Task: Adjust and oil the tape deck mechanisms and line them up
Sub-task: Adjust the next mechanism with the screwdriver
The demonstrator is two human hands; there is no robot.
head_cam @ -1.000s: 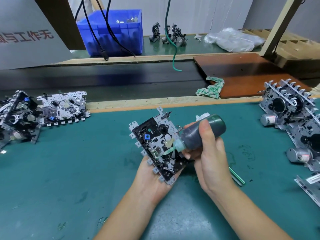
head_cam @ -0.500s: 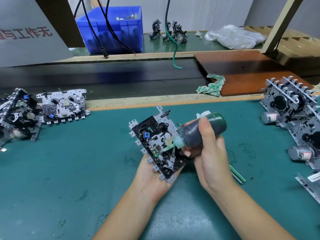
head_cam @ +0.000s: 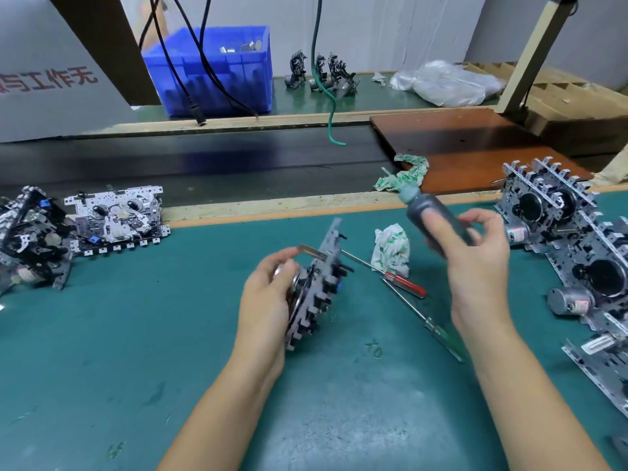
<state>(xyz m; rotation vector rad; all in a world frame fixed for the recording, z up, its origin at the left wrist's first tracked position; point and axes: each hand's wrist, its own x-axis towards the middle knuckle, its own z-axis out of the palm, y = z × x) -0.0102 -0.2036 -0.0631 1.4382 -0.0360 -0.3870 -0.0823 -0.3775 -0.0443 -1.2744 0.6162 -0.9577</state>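
Mechanism [head_cam: 316, 283] held edge-up in left hand [head_cam: 268, 300].

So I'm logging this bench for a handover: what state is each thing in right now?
Left hand: grips the metal tape deck mechanism, turned on edge.
Right hand: holds the dark oil bottle, nozzle pointing up and away from the mechanism.
Red-handled screwdriver: lying on the green mat.
Green-handled screwdriver: lying on the mat.
Crumpled white-green rag: on the mat.
Blue plastic crate: open-topped.
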